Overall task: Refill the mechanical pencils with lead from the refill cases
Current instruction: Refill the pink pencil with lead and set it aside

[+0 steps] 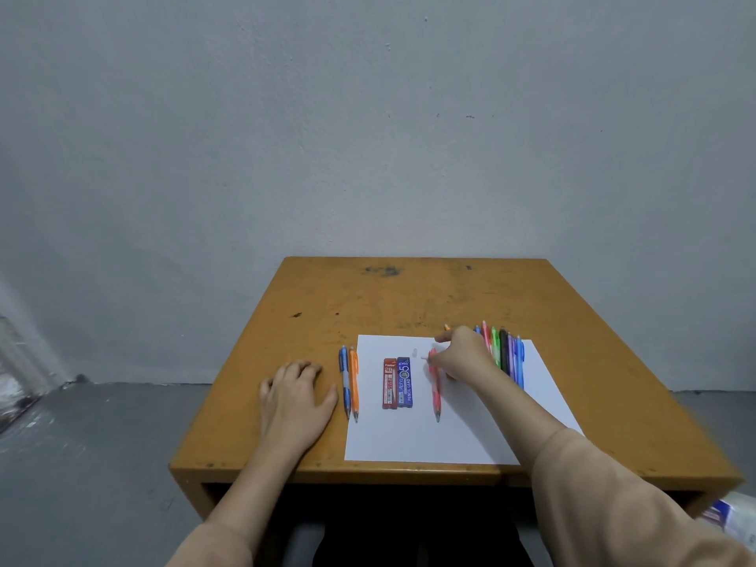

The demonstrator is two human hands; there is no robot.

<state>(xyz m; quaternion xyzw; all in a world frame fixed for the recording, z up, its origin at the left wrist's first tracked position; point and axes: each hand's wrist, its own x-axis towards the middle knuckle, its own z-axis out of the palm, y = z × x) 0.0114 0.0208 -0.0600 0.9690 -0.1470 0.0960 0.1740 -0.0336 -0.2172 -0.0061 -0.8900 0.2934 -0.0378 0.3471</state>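
Nearest the camera are two sleeved arms, one on each side. The left hand (296, 396) is palm down on the bench (368, 296), fingers relaxed, holding nothing, just left of the action.

Right beside its thumb lie two mechanical pencils side by side, tips toward the person: one blue pencil (345, 378) and one orange pencil (354, 382), both on the bare wood at the edge of a single white sheet of paper (409, 435).

On the sheet there are two refill cases, touching along their long sides: a red case (389, 382) and a blue case (404, 381), both lying flat.

To the right of those, one pink pencil (437, 392) lies on the paper, tip toward the person. The right hand (460, 356) has its fingers curled in, pinching that pencil's far end.

Behind the hand is the waiting row of pencils (505, 356), packed side by side over the paper's far right corner. I count seven showing: orange, blue, pink, green, black, purple, blue. The hand covers part of the row, so there could be more.

Beyond that is bare scuffed bench, then a grey wall (368, 116).
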